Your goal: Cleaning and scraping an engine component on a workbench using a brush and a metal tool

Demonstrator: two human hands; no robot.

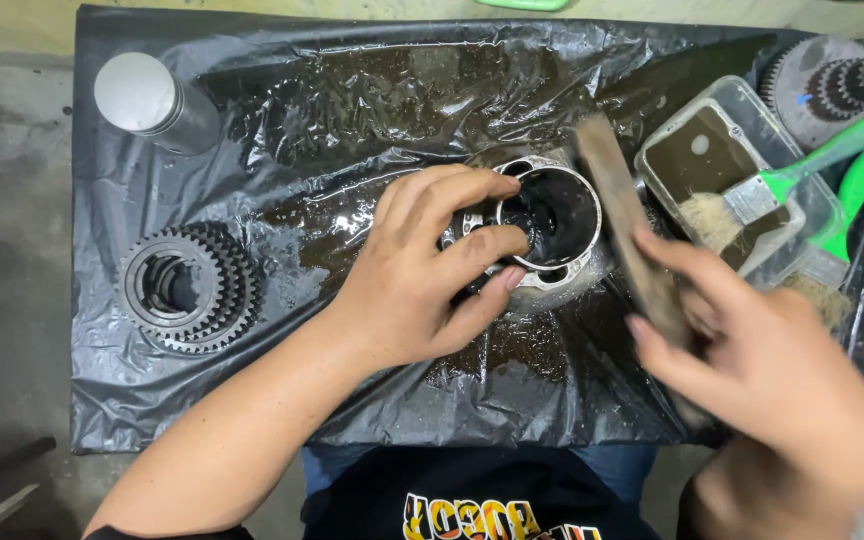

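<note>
My left hand [422, 268] grips the rim of a round metal housing [564, 212] with a dark hollow inside, standing on wet black plastic sheeting [352, 100]. My right hand [767, 375], blurred by motion, holds a long flat brown tool [620, 215] like a brush handle or file. The tool's upper end reaches beside the housing's right edge.
A stacked gear cluster [187, 288] lies at the left. A grey metal cylinder [155, 103] stands at the back left. A clear plastic tub [727, 160] of dark liquid holds a green-handled brush [802, 165] at the right. More gears [832, 85] sit at the far right corner.
</note>
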